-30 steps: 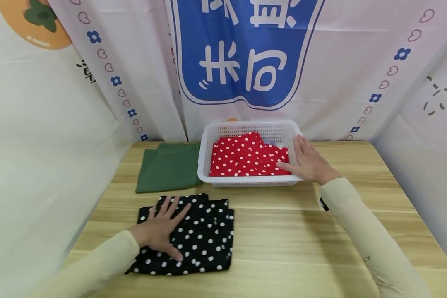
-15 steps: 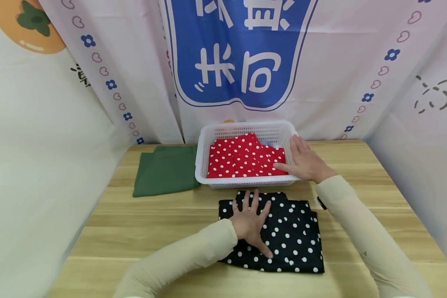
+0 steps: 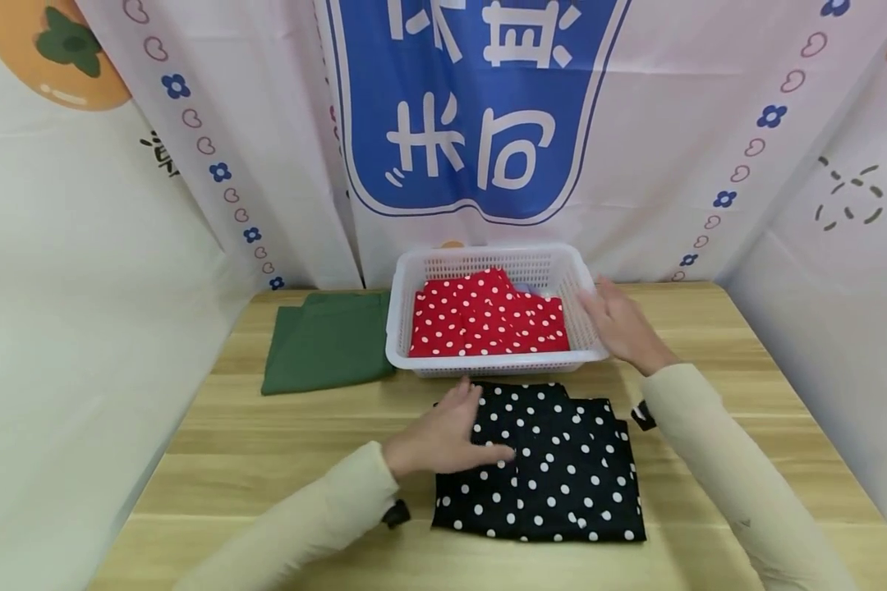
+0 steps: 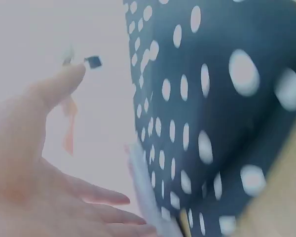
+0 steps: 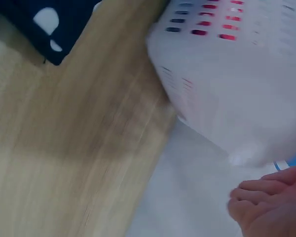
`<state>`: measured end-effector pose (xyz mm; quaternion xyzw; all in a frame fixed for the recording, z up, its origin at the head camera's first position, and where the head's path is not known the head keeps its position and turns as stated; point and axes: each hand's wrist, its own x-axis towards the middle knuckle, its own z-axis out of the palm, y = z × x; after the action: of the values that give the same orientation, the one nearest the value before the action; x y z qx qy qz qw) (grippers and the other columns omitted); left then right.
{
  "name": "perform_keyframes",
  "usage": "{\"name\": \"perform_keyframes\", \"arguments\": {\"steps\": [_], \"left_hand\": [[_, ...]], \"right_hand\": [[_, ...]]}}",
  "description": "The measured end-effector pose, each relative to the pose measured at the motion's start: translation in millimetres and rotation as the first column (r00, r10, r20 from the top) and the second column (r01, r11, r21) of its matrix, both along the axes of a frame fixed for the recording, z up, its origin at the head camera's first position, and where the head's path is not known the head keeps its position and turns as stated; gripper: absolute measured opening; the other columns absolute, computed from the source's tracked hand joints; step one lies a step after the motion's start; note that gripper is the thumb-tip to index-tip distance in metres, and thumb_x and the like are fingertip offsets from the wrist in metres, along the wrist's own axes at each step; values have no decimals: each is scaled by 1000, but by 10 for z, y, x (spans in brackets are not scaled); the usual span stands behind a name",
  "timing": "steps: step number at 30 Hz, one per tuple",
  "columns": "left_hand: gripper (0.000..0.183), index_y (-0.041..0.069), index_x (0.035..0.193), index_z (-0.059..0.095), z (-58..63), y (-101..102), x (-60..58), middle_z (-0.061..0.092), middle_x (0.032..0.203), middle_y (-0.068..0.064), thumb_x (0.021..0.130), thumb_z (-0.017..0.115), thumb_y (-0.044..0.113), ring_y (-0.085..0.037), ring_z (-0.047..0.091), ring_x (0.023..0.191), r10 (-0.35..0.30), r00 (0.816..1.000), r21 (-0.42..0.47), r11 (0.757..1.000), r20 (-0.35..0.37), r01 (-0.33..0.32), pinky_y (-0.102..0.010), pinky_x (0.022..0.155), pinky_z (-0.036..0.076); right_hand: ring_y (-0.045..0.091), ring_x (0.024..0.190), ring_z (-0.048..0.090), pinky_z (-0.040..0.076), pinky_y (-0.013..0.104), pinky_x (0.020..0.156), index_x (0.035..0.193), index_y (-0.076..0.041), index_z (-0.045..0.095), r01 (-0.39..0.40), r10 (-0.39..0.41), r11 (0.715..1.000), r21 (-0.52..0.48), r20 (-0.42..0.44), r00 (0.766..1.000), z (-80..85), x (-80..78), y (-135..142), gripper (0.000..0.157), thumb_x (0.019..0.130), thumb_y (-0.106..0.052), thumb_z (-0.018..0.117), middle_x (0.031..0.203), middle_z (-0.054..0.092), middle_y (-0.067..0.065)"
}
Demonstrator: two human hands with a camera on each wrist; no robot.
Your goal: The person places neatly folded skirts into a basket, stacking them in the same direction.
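A folded black cloth with white dots [image 3: 547,468] lies on the table in front of the white basket. My left hand [image 3: 443,435] is over its left part, fingers straight and thumb spread. In the left wrist view the left hand [image 4: 54,177] is beside the dotted cloth [image 4: 182,98], holding nothing. My right hand [image 3: 624,324] is at the right end of the white plastic basket [image 3: 495,362], fingers extended. In the right wrist view the right hand [image 5: 271,202] shows next to the basket's wall [image 5: 227,89]. Inside the basket sits a folded red cloth with white dots [image 3: 488,316].
A folded green cloth [image 3: 328,345] lies left of the basket, against its side. The wooden table [image 3: 288,460] meets a printed white curtain [image 3: 673,164] behind the basket, with white fabric on both sides.
The left hand slid the black dotted cloth rightward to in front of the basket, then lifted and drew back to the left. The right hand has shifted slightly off the basket's right rim.
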<state>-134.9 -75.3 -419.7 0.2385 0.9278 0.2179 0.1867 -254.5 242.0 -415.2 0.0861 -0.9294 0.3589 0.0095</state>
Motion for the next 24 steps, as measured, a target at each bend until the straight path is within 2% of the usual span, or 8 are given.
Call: {"name": "perform_keyframes", "arguments": {"steps": [3,5,7,9,10,14,19,24], "left_hand": [[102,4,154,19,99,-303,-64,59,127,-24,83,61,65,-30,62,110,84,994,139,986,72,-93,-47,91,55],[94,4,152,25,159,-495,-113,64,116,-20,85,63,58,-27,65,97,146,981,198,966,124,-169,-44,82,58],[83,3,148,35,219,-669,-161,66,106,-17,87,64,53,-25,65,88,201,955,243,936,219,-253,-42,77,59],[71,3,142,44,250,-823,-193,60,131,-17,90,61,49,-29,60,118,235,914,278,901,331,-333,-44,99,53],[65,1,139,46,257,-890,-200,53,141,-18,93,59,45,-31,53,129,233,890,306,880,391,-364,-45,107,47],[55,-10,135,45,197,-1068,-186,53,138,-27,97,52,30,-36,54,128,172,795,368,816,581,-446,-42,106,48],[53,-19,131,41,45,-1103,-84,50,134,-34,97,47,22,-42,52,128,66,743,429,781,667,-454,-43,106,47],[52,-20,129,40,-90,-1072,-10,51,133,-35,95,47,18,-42,54,126,36,687,454,726,726,-517,-45,107,46]], "right_hand": [[44,143,30,23,62,116,155,-11,14,104,-103,994,-17,73,992,98,208,187,85,94,-70,17,158,25,21],[44,144,25,23,63,116,153,-7,23,138,-135,990,-19,119,984,162,344,323,91,92,-74,16,157,27,21],[44,140,34,30,61,113,151,-4,28,158,-149,987,-34,187,971,217,476,447,94,91,-75,18,153,36,24],[43,136,42,37,56,111,149,1,30,161,-141,985,-58,264,954,254,586,551,95,92,-74,22,148,41,26],[42,134,45,40,53,110,148,5,31,157,-127,985,-77,301,945,263,636,597,94,93,-71,24,146,44,28],[38,127,54,51,38,100,144,14,29,119,-40,980,-158,430,902,248,830,756,83,100,-56,32,140,47,34],[34,120,61,53,39,98,143,20,22,94,144,926,-366,572,808,120,1093,911,73,104,-40,37,137,47,36],[36,119,61,51,44,100,140,24,22,99,284,868,-486,651,704,-56,1285,917,73,104,-38,40,135,51,34]]}}
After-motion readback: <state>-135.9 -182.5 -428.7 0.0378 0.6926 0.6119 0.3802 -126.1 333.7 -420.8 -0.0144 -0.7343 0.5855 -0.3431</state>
